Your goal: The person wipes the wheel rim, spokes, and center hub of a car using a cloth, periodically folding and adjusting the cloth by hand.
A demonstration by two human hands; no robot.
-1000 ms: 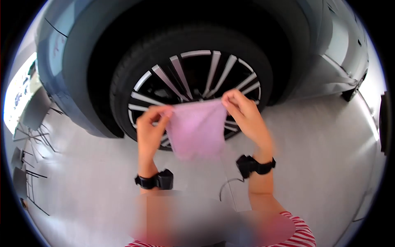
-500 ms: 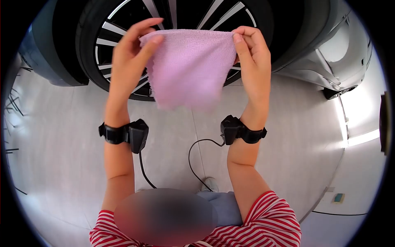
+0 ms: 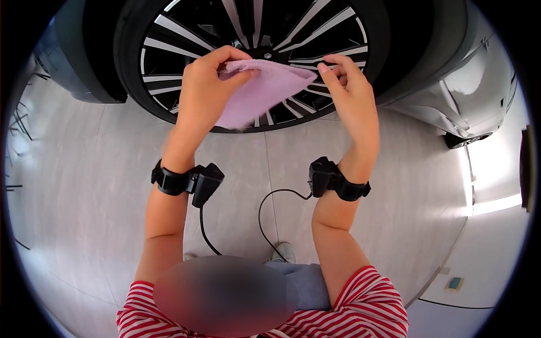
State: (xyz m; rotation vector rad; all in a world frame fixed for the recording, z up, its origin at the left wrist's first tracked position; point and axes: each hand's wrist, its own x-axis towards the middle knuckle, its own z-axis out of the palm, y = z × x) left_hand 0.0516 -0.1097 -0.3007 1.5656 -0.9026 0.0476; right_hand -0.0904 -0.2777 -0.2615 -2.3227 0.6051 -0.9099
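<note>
A pink cloth (image 3: 260,90) hangs from my left hand (image 3: 211,84), pinched at its upper left corner between thumb and fingers. Its right end comes to a point and sticks out toward my right hand (image 3: 352,93). That hand is off the cloth, its fingers apart and slightly curled, with a small gap to the cloth's tip. Behind both hands stands a car wheel (image 3: 197,39) with black and silver spokes, partly covered by the cloth. Each wrist wears a black strapped device with a cable.
The wheel's black tyre (image 3: 131,73) meets the grey tiled floor (image 3: 242,163). On the right is a silver car body (image 3: 451,84); on the left, dark bodywork (image 3: 84,62). Black cables (image 3: 260,217) run from the wrist devices toward my body. A shoe (image 3: 284,250) shows below.
My right hand has let go of the cloth's right corner. The cloth, stretched flat between both hands before, now folds toward my left hand, which has moved right.
</note>
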